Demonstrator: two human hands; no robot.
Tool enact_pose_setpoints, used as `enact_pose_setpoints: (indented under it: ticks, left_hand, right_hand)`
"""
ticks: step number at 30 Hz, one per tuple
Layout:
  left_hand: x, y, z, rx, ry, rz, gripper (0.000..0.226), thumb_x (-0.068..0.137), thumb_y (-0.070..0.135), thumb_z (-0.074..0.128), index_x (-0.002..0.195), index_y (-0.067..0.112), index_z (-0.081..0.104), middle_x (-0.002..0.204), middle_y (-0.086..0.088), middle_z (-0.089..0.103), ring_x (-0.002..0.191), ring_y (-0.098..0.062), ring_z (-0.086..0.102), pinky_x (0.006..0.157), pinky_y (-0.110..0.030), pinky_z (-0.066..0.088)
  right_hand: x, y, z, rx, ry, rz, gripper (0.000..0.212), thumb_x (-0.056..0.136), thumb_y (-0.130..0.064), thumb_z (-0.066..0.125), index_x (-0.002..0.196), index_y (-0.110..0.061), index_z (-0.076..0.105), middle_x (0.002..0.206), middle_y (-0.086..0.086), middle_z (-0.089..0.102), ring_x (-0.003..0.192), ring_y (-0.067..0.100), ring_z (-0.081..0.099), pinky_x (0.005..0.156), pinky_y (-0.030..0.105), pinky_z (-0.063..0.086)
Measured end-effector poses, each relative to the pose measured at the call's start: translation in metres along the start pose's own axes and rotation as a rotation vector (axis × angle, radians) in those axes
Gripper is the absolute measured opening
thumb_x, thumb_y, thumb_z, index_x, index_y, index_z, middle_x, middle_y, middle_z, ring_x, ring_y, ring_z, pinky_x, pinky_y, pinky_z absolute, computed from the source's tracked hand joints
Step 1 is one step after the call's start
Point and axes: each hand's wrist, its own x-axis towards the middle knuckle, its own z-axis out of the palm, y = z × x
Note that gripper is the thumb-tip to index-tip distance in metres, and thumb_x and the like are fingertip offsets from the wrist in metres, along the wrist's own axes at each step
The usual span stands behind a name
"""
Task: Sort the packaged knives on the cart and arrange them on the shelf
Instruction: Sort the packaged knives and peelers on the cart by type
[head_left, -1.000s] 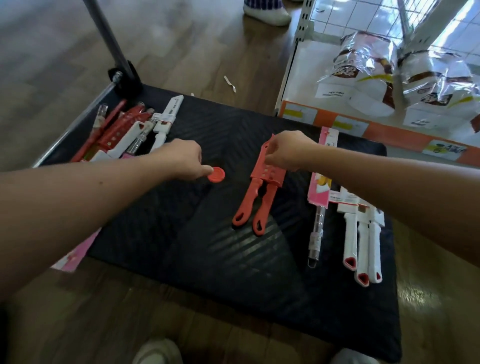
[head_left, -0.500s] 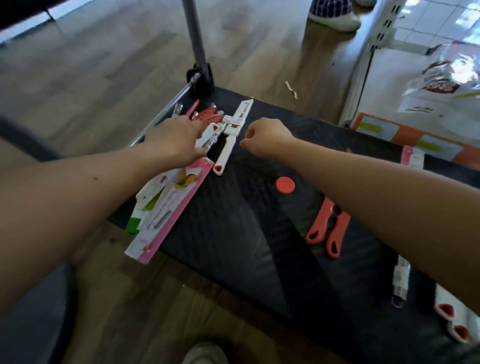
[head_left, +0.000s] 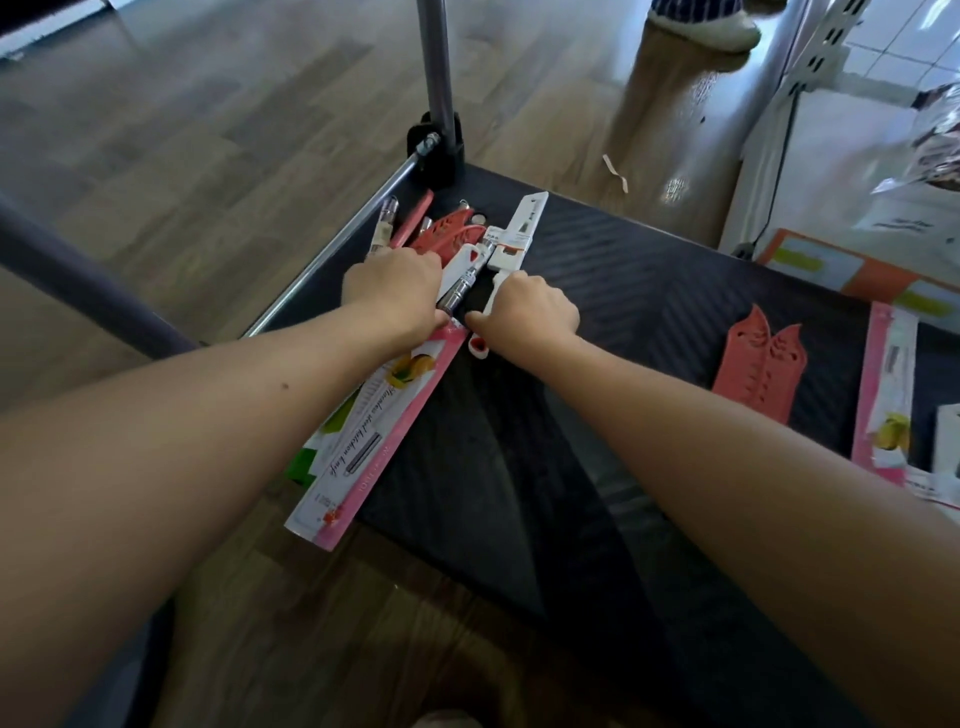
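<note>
A pile of knives (head_left: 441, 234), red and white sheathed, lies at the left end of the black cart deck (head_left: 597, 467). My left hand (head_left: 395, 291) lies on the pile with curled fingers, its thumb side over the end of a steel-handled knife (head_left: 462, 283). My right hand (head_left: 524, 317) grips the white handle of a white-sheathed knife (head_left: 522, 223); the handle's red-holed tip (head_left: 478, 347) sticks out below the fist. A pink carded knife (head_left: 374, 431) lies under my left forearm and overhangs the cart edge. Two red sheathed knives (head_left: 758, 369) lie to the right.
Another pink carded knife (head_left: 883, 395) lies at the cart's right. The cart's handle post (head_left: 439, 78) rises behind the pile. A shelf with an orange price strip (head_left: 831, 265) stands at the right. Another person's shoe (head_left: 701, 21) is on the wooden floor beyond.
Both hands moved from the cart's middle to the pile at its left end. My right hand left the red pair and closed round the white knife handle. The view swung left.
</note>
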Motion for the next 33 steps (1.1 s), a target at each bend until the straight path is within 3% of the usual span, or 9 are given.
enact_pose_setpoints:
  ticks: [5, 9, 11, 14, 19, 23, 27, 29, 33]
  left_hand:
    - [0.005, 0.004, 0.011, 0.038, 0.003, -0.018, 0.032, 0.091, 0.017, 0.058, 0.119, 0.006, 0.049, 0.123, -0.016, 0.051, 0.112, -0.033, 0.053, 0.081, -0.041, 0.046]
    - [0.003, 0.005, 0.012, -0.061, -0.031, -0.005, 0.031, 0.092, 0.028, 0.056, 0.117, 0.010, 0.052, 0.116, -0.014, 0.059, 0.104, -0.033, 0.058, 0.076, -0.040, 0.045]
    - [0.002, 0.003, 0.009, -0.090, -0.025, 0.009, 0.032, 0.093, 0.033, 0.052, 0.118, 0.012, 0.054, 0.114, -0.013, 0.060, 0.103, -0.033, 0.058, 0.077, -0.040, 0.045]
    - [0.001, 0.003, 0.006, -0.142, 0.000, 0.029, 0.030, 0.094, 0.032, 0.051, 0.117, 0.015, 0.055, 0.112, -0.011, 0.061, 0.100, -0.030, 0.058, 0.073, -0.038, 0.044]
    - [0.006, 0.026, -0.007, -0.245, 0.145, 0.066, 0.025, 0.093, 0.031, 0.053, 0.110, 0.013, 0.058, 0.109, -0.011, 0.063, 0.098, -0.028, 0.057, 0.067, -0.034, 0.036]
    - [0.011, 0.051, -0.019, -0.301, 0.253, 0.178, 0.023, 0.092, 0.029, 0.055, 0.110, 0.016, 0.059, 0.107, -0.010, 0.064, 0.098, -0.031, 0.058, 0.077, -0.037, 0.048]
    - [0.018, 0.077, -0.024, -0.160, 0.485, 0.418, 0.022, 0.092, 0.027, 0.048, 0.107, 0.016, 0.062, 0.098, -0.008, 0.065, 0.089, -0.032, 0.061, 0.068, -0.036, 0.043]
    - [0.018, 0.089, -0.027, -0.068, 0.637, 0.622, 0.028, 0.086, 0.027, 0.043, 0.093, 0.015, 0.067, 0.079, -0.007, 0.068, 0.067, -0.029, 0.064, 0.054, -0.031, 0.039]
    - [0.015, 0.115, -0.034, 0.053, 0.700, 0.866, 0.024, 0.081, 0.027, 0.047, 0.082, 0.020, 0.070, 0.074, 0.001, 0.070, 0.059, -0.022, 0.066, 0.048, -0.027, 0.045]
  right_hand:
    - [0.002, 0.003, -0.004, 0.053, -0.052, 0.008, 0.036, 0.086, -0.033, 0.059, 0.109, -0.005, 0.058, 0.116, 0.010, 0.059, 0.105, 0.030, 0.059, 0.066, 0.030, 0.039]
    - [0.002, 0.016, -0.018, 0.100, -0.091, 0.072, 0.033, 0.086, -0.029, 0.061, 0.065, -0.011, 0.043, 0.105, 0.011, 0.060, 0.097, 0.030, 0.064, 0.068, 0.031, 0.049]
    - [0.002, 0.023, -0.024, 0.131, -0.101, 0.080, 0.036, 0.085, -0.027, 0.062, 0.061, -0.013, 0.038, 0.091, 0.009, 0.057, 0.090, 0.030, 0.065, 0.071, 0.033, 0.054]
    - [0.003, 0.033, -0.032, 0.216, -0.139, 0.099, 0.031, 0.083, -0.023, 0.065, 0.064, -0.011, 0.043, 0.092, 0.013, 0.062, 0.085, 0.030, 0.067, 0.075, 0.038, 0.059]
    - [-0.001, 0.049, -0.051, 0.494, -0.283, 0.272, 0.021, 0.084, -0.012, 0.069, 0.095, -0.001, 0.055, 0.078, 0.012, 0.060, 0.058, 0.018, 0.060, 0.040, 0.023, 0.053]
    - [-0.010, 0.068, -0.066, 0.591, -0.327, 0.341, 0.016, 0.086, -0.010, 0.065, 0.091, -0.003, 0.052, 0.070, 0.008, 0.058, 0.057, 0.014, 0.057, 0.038, 0.019, 0.050]
    - [-0.024, 0.101, -0.086, 0.609, -0.296, 0.363, 0.026, 0.087, -0.011, 0.064, 0.109, 0.001, 0.058, 0.068, 0.006, 0.058, 0.055, 0.011, 0.056, 0.037, 0.015, 0.049]
    - [-0.032, 0.120, -0.095, 0.609, -0.270, 0.394, 0.029, 0.086, -0.011, 0.065, 0.111, 0.004, 0.060, 0.068, 0.006, 0.059, 0.055, 0.011, 0.057, 0.036, 0.015, 0.049]
    - [-0.047, 0.159, -0.109, 0.607, -0.222, 0.448, 0.033, 0.084, -0.015, 0.068, 0.110, 0.003, 0.060, 0.072, 0.005, 0.059, 0.056, 0.011, 0.056, 0.042, 0.019, 0.048]
